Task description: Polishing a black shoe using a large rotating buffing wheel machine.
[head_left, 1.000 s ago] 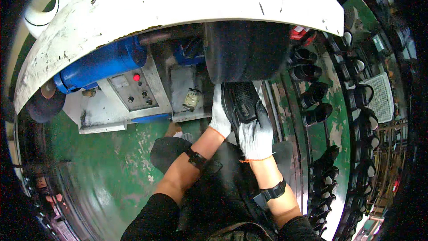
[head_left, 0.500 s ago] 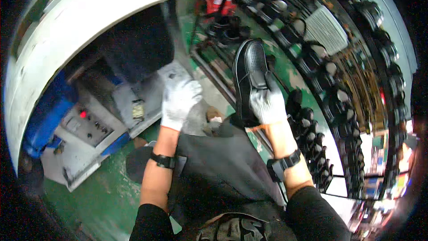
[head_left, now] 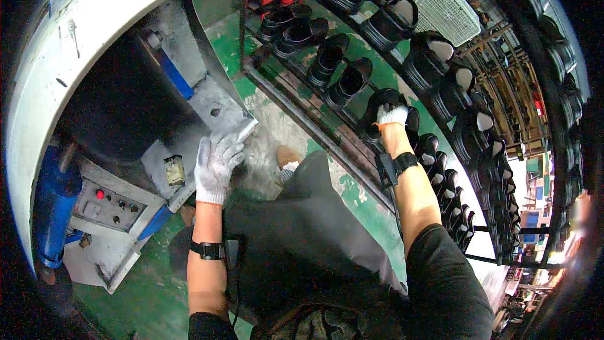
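Both my hands wear white knit gloves. On the right, my right hand is closed on a black leather shoe, at the end of a row on the rack's lower shelf. The glove hides part of this shoe, and whether it rests on the shelf I cannot tell. My left hand holds nothing, its fingers apart, close to the front edge of a worn grey machine.
A black metal rack with several rows of black shoes fills the right side. Left stand a control panel with a red button and a blue cylinder. A white plastic basket lies beyond the rack's upper rows.
My right hand has carried the black shoe from in front of me to the rack's lower shelf. My left hand has moved left and its fingers have opened out. The view has shifted.
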Action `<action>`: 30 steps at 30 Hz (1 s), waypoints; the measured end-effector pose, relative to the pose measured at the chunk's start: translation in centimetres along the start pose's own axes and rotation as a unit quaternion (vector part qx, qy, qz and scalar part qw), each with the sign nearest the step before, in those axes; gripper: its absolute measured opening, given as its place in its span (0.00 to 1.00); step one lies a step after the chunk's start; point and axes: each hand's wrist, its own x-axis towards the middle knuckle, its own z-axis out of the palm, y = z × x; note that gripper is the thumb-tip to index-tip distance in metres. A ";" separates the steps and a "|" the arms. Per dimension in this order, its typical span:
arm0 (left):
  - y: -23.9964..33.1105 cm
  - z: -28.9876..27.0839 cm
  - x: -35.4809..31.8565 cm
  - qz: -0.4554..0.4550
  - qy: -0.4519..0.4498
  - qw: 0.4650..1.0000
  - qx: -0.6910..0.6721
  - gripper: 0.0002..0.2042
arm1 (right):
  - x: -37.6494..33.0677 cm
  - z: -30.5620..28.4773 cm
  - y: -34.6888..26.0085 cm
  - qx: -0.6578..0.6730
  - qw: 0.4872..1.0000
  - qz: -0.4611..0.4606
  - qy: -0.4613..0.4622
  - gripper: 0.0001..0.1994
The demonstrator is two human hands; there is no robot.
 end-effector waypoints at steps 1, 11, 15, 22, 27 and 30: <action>-0.3 0.0 0.3 -0.001 0.003 1.000 0.004 0.22 | 0.5 0.2 -0.2 0.008 1.000 0.022 0.004 0.13; -0.1 0.3 -0.4 -0.012 0.035 0.999 0.024 0.19 | -3.6 -4.0 -10.9 0.137 0.980 -0.136 0.038 0.28; 0.2 -0.7 -0.6 0.000 0.045 0.997 0.060 0.24 | -4.9 -6.3 -11.5 0.158 0.970 -0.140 -0.124 0.28; 0.4 -0.8 -0.7 -0.040 -0.009 0.998 0.057 0.25 | -9.2 -13.7 -11.1 0.396 0.912 -0.110 -0.010 0.22; -0.1 -0.5 -2.2 -0.148 -0.021 0.989 0.008 0.25 | -16.2 -24.6 -14.5 0.553 0.803 -0.137 -0.175 0.16; -0.9 2.1 -2.9 -0.102 -0.011 0.993 -0.058 0.26 | -20.5 -27.8 -15.4 0.467 0.753 -0.436 -0.159 0.12</action>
